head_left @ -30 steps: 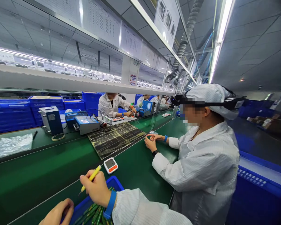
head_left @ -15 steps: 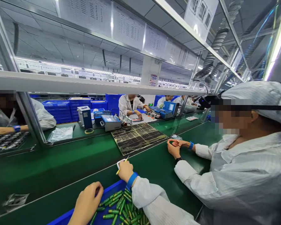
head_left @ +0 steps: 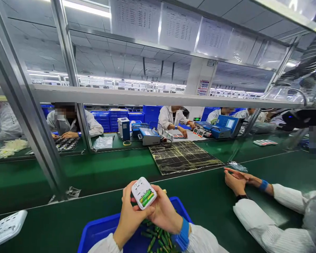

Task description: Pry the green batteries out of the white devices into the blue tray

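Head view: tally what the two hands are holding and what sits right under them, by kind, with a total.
White device, held by left hand and right hand: 1
Green batteries seated in the device: 2
Blue bin under the hands: 1
Loose green batteries in the bin: several, too overlapped to count
Total countable: 4

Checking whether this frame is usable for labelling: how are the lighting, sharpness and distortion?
Head view: bright, even overhead lighting; white device held in left hand and right hand is sharp; wide-angle lens bends the metal post and shelf edges; glare on the hanging sheets.
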Demonstrator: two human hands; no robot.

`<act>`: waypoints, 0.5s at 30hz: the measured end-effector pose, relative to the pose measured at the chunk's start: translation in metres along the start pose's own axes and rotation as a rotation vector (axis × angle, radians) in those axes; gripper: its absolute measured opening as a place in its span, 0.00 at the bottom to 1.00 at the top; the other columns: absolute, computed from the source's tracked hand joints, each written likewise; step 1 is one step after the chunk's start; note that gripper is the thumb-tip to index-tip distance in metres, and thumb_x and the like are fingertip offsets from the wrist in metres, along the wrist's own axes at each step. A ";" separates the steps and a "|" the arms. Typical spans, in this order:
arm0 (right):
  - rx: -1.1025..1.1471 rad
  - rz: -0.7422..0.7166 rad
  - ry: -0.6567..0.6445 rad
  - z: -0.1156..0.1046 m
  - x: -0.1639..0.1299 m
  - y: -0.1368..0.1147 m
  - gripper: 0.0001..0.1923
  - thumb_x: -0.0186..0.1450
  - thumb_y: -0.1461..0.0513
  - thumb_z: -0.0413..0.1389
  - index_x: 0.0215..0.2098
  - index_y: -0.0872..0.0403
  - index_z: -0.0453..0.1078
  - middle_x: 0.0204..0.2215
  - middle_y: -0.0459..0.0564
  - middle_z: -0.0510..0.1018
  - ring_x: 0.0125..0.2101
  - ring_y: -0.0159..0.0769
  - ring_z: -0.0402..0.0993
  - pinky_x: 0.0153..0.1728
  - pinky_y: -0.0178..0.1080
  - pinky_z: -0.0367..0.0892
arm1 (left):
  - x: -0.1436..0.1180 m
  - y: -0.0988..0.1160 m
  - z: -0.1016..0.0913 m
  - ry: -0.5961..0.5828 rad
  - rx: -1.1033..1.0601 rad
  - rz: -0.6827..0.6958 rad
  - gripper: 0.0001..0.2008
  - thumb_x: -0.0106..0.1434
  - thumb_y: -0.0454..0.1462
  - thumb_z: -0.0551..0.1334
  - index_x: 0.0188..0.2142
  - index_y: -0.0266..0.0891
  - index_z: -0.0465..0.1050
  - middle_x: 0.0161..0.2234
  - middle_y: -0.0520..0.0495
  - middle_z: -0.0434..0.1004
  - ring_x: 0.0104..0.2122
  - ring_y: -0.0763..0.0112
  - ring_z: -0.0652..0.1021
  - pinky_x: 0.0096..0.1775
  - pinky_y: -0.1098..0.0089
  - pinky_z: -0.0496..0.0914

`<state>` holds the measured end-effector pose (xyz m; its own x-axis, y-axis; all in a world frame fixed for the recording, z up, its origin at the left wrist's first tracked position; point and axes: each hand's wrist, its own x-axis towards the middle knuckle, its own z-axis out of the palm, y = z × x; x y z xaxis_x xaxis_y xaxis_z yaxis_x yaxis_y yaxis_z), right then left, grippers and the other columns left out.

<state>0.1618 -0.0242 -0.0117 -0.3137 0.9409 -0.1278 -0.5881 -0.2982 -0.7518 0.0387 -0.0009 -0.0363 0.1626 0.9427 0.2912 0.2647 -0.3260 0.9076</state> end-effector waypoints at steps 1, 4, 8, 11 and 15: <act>-0.024 -0.017 0.067 -0.003 0.001 0.001 0.26 0.62 0.45 0.48 0.39 0.58 0.73 0.32 0.55 0.79 0.30 0.39 0.76 0.26 0.34 0.65 | -0.002 0.004 0.000 0.037 0.000 0.024 0.40 0.42 0.38 0.68 0.56 0.45 0.59 0.51 0.43 0.64 0.49 0.57 0.70 0.46 0.59 0.70; -0.253 -0.304 0.373 -0.016 0.005 0.000 0.27 0.60 0.42 0.51 0.35 0.56 0.74 0.30 0.51 0.79 0.29 0.37 0.73 0.28 0.34 0.64 | -0.004 0.014 -0.002 0.075 0.112 0.117 0.35 0.39 0.34 0.66 0.50 0.45 0.65 0.50 0.45 0.65 0.51 0.53 0.66 0.51 0.54 0.65; -0.554 -0.621 0.574 -0.027 0.005 -0.007 0.21 0.58 0.46 0.58 0.23 0.56 0.73 0.15 0.43 0.68 0.18 0.29 0.62 0.21 0.32 0.56 | -0.002 0.017 -0.004 -0.024 0.260 0.234 0.36 0.37 0.32 0.64 0.50 0.45 0.64 0.50 0.44 0.66 0.54 0.51 0.62 0.54 0.52 0.58; -0.379 -0.682 0.628 -0.028 0.001 -0.012 0.19 0.57 0.49 0.61 0.19 0.54 0.66 0.08 0.37 0.57 0.11 0.24 0.51 0.15 0.31 0.49 | 0.001 0.014 -0.007 -0.080 0.324 0.266 0.35 0.38 0.33 0.64 0.49 0.44 0.62 0.50 0.44 0.67 0.55 0.52 0.62 0.54 0.53 0.56; -0.191 -0.728 0.643 -0.030 -0.005 -0.013 0.19 0.57 0.50 0.60 0.18 0.53 0.62 0.08 0.37 0.59 0.09 0.25 0.54 0.12 0.30 0.51 | 0.005 0.013 -0.012 -0.090 0.341 0.218 0.33 0.39 0.35 0.64 0.48 0.43 0.61 0.49 0.44 0.66 0.52 0.53 0.65 0.52 0.55 0.57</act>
<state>0.1933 -0.0201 -0.0210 0.5745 0.8093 0.1223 -0.3288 0.3650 -0.8710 0.0321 0.0006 -0.0192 0.3280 0.8438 0.4247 0.5120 -0.5366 0.6708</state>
